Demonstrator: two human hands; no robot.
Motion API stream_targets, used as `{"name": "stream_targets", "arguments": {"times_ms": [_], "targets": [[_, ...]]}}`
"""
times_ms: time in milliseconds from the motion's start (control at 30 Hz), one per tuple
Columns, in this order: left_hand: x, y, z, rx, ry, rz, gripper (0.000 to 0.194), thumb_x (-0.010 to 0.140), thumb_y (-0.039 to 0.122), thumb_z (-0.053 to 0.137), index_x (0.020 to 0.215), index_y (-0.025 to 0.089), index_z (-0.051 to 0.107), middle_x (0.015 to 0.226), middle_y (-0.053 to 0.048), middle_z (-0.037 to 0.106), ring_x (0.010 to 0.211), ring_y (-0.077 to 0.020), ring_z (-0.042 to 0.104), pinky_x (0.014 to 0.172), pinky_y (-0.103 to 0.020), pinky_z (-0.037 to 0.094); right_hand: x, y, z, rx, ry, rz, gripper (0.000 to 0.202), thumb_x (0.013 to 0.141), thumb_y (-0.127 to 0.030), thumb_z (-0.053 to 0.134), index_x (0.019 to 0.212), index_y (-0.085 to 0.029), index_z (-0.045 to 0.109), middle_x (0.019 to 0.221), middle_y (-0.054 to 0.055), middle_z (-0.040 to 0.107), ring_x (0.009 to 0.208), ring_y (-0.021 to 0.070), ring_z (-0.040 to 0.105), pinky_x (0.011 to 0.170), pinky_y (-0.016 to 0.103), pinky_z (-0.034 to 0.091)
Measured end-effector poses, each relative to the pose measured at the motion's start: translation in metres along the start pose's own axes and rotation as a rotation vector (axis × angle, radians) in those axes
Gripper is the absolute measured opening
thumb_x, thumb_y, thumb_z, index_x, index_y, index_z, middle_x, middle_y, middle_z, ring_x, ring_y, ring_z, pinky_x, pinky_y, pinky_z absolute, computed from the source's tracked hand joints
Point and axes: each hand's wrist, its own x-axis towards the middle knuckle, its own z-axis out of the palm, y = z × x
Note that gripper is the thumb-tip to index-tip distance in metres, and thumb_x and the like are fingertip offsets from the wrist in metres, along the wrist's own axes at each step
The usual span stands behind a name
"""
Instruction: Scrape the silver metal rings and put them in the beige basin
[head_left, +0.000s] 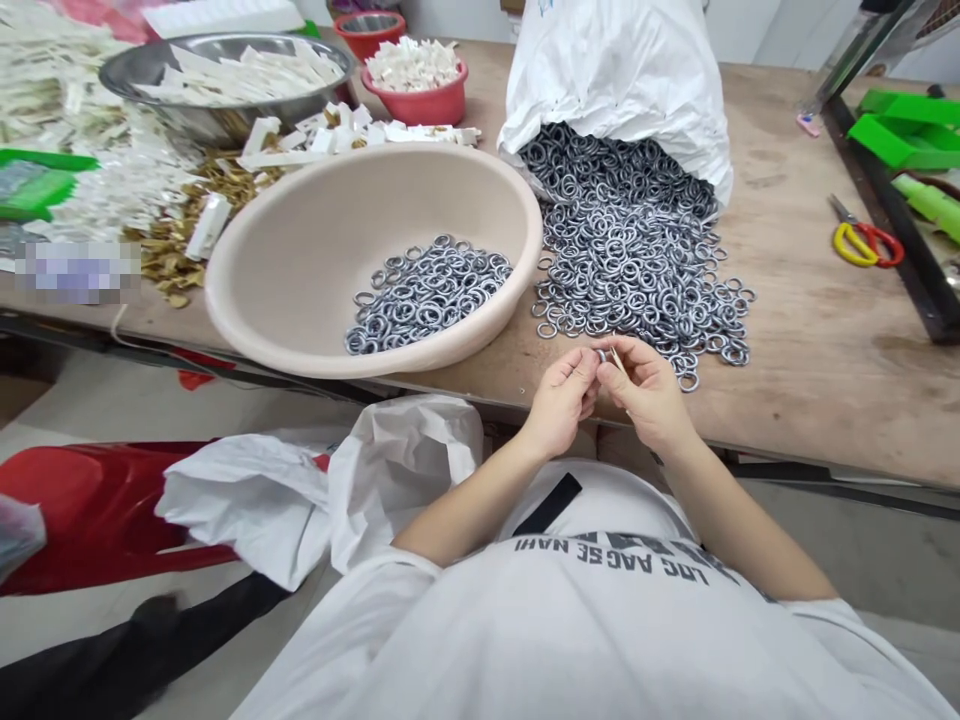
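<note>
Close to the table's front edge, my left hand (pixel 561 402) pinches a small grey ring (pixel 601 356). My right hand (pixel 651 392) meets it fingertip to fingertip, closed on a thin pale strip (pixel 617 358) whose exact kind I cannot make out. Just beyond my hands lies a heap of grey rings (pixel 626 260), spilling from the mouth of a white sack (pixel 611 75). To the left stands a large beige basin (pixel 300 230), with a smaller pile of similar rings (pixel 431 295) in it.
Scissors (pixel 862 242) with red and yellow handles lie on the right of the wooden table (pixel 810 380), near a dark metal bar (pixel 892 220). White pieces fill a steel bowl (pixel 225 120) and a red bowl (pixel 420 105) at back left. White sacks (pixel 405 470) hang below the edge.
</note>
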Motion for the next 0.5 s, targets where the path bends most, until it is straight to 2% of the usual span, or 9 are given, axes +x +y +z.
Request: {"name": "stream_targets", "arguments": {"times_ms": [100,200,333,400,500], "targets": [[-0.002,0.003,0.001,-0.005,-0.059,-0.039,0.04,0.082,0.053,0.068,0.08,0.019,0.048,0.059,0.009,0.036,0.041,-0.0018,0.023,0.038,-0.016,0.015,0.005,-0.001,-0.007,-0.036,0.022,-0.035,0.028,0.088,-0.049,0.065,0.099,-0.023,0.065,0.082,0.0,0.062,0.06,0.011,0.049,0.053,0.025,0.039],[-0.003,0.007,0.003,-0.049,-0.08,-0.064,0.039,0.084,0.05,0.066,0.076,0.019,0.044,0.059,0.008,0.035,0.041,-0.0019,0.023,0.038,-0.015,0.016,0.002,-0.003,-0.015,-0.28,0.096,-0.146,0.028,0.092,-0.049,0.059,0.097,-0.022,0.062,0.08,-0.001,0.06,0.063,0.0117,0.05,0.058,0.026,0.039],[-0.003,0.01,0.005,-0.093,-0.031,-0.077,0.04,0.081,0.049,0.069,0.076,0.019,0.044,0.058,0.009,0.035,0.041,-0.0015,0.024,0.037,-0.014,0.016,-0.012,-0.007,-0.02,-0.775,0.021,-0.388,0.025,0.094,-0.044,0.059,0.085,-0.02,0.06,0.073,-0.001,0.055,0.066,0.0128,0.049,0.062,0.027,0.035],[-0.003,0.011,0.005,-0.101,-0.009,-0.076,0.04,0.08,0.049,0.071,0.077,0.018,0.046,0.057,0.009,0.036,0.04,-0.0016,0.024,0.037,-0.014,0.016,-0.017,-0.009,-0.02,-0.886,-0.013,-0.476,0.026,0.095,-0.042,0.057,0.082,-0.02,0.058,0.072,-0.001,0.054,0.067,0.0131,0.049,0.063,0.027,0.034],[-0.003,0.009,0.006,-0.105,-0.006,-0.078,0.038,0.08,0.05,0.07,0.08,0.018,0.049,0.056,0.01,0.034,0.04,-0.0019,0.023,0.037,-0.014,0.016,-0.019,-0.01,-0.019,-0.953,-0.021,-0.518,0.026,0.096,-0.041,0.055,0.082,-0.02,0.057,0.073,0.0,0.055,0.068,0.0135,0.05,0.064,0.027,0.034]]}}
